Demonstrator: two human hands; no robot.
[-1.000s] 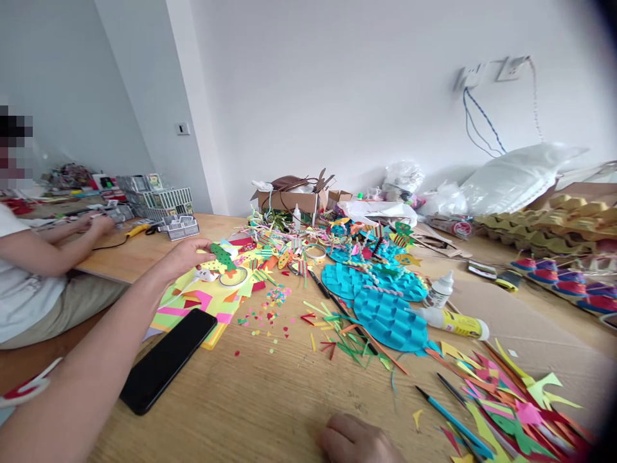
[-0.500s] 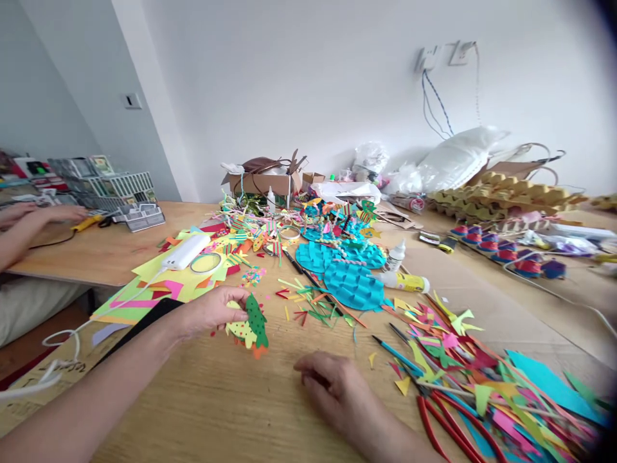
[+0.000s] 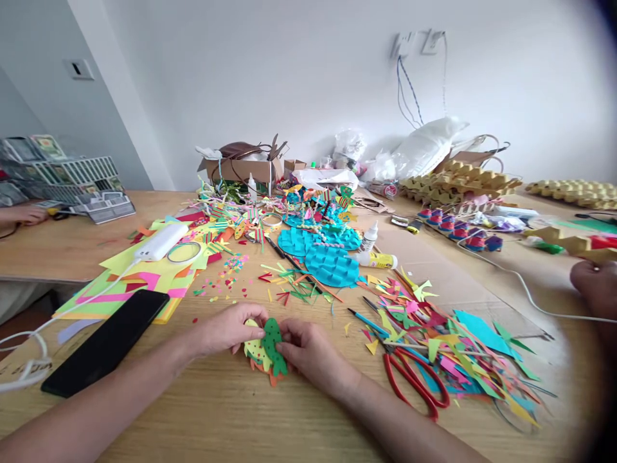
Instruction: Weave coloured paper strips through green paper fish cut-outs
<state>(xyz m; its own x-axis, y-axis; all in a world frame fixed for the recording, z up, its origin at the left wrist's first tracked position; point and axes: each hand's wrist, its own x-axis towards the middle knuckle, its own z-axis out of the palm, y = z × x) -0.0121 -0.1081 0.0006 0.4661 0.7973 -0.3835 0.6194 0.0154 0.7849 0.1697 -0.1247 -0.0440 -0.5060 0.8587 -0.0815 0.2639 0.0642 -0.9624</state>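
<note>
My left hand (image 3: 230, 331) pinches a small bunch of paper fish cutouts. A pale yellow fish (image 3: 256, 352) with red dots is nearest it, overlapped by a dark-spotted green fish (image 3: 272, 346), and orange paper pokes out below. Fingers of my right hand (image 3: 312, 352) close on the green fish's right edge, thumb in front. Red-handled scissors (image 3: 418, 379) lie to the right among coloured paper scraps (image 3: 463, 357). A black phone (image 3: 108, 341) rests by my left forearm.
Blue scaly paper discs (image 3: 332, 267), a yellow glue tube (image 3: 378, 260) and a white bottle (image 3: 370, 236) stand beyond my hands. A power bank (image 3: 162, 242) sits on coloured sheets at left. Other people's hands show at far left (image 3: 24, 216) and right (image 3: 595, 289).
My right hand has lifted off the table and taken hold of the green fish. My left hand has brought the fish nearer and rightward. The view has turned right.
</note>
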